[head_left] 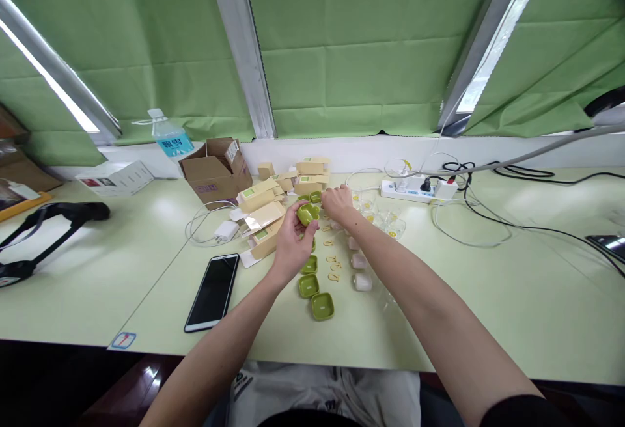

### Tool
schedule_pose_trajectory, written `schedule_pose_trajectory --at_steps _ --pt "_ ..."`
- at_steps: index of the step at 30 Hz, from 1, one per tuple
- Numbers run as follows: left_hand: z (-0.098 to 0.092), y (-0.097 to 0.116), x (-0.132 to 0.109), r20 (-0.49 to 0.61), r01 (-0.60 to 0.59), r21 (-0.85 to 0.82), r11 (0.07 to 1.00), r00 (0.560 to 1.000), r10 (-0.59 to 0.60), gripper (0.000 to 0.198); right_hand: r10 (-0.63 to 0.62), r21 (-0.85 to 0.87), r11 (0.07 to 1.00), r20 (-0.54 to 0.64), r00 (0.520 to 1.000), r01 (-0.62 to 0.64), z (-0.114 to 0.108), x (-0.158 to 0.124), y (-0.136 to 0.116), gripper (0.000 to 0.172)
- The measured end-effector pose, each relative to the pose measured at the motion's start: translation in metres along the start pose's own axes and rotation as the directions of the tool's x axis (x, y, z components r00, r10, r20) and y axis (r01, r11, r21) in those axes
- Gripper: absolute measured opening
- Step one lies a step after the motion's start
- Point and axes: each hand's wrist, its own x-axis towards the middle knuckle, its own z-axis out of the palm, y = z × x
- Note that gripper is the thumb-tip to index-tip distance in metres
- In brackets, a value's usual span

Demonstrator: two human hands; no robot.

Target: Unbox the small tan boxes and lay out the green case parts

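My left hand (291, 245) grips a glossy green piece with a rounded, lobed shape (307, 213), held above the table. Just to its right my right hand (336, 204) is closed, back of the hand towards me; whatever its fingers hold is hidden. Below the hands runs a column of small green square dishes (323, 306), open side up. Beside them lie several small yellow loops (333, 277). Further right stands a row of small whitish cylinders (362, 282), partly covered by my right forearm. Clear cups with yellow spots (392, 226) are grouped beyond that forearm.
Opened cream cartons (263, 219) are heaped left of the hands, before a brown cardboard box (217, 173). A phone (212, 292) and a white charger (226, 231) lie left. At the back right are a power strip (407, 189) and black cables (502, 219). A bottle (170, 135) stands behind.
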Motion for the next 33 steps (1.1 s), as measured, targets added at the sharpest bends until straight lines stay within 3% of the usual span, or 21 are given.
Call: schedule_pose_trajectory --at_steps 2,5,18,33 --pt "0.0 0.0 0.0 -0.009 0.002 0.004 1.0 1.0 -0.002 0.05 0.004 0.022 1.0 -0.02 1.0 -0.004 0.002 0.0 0.0 0.022" --pt "0.0 0.0 0.001 -0.015 0.007 0.013 1.0 1.0 -0.007 0.051 0.018 0.056 0.998 -0.037 0.999 -0.016 0.002 -0.001 0.004 0.029" --pt "0.0 0.0 0.003 -0.013 0.033 -0.023 0.999 0.999 -0.033 0.054 0.024 0.142 0.99 -0.123 0.992 -0.006 -0.026 -0.021 0.034 0.038" --pt "0.0 -0.004 0.005 -0.026 0.008 -0.022 1.0 1.0 -0.008 0.054 0.004 0.071 0.997 -0.139 0.99 0.006 0.004 -0.003 0.007 0.029"
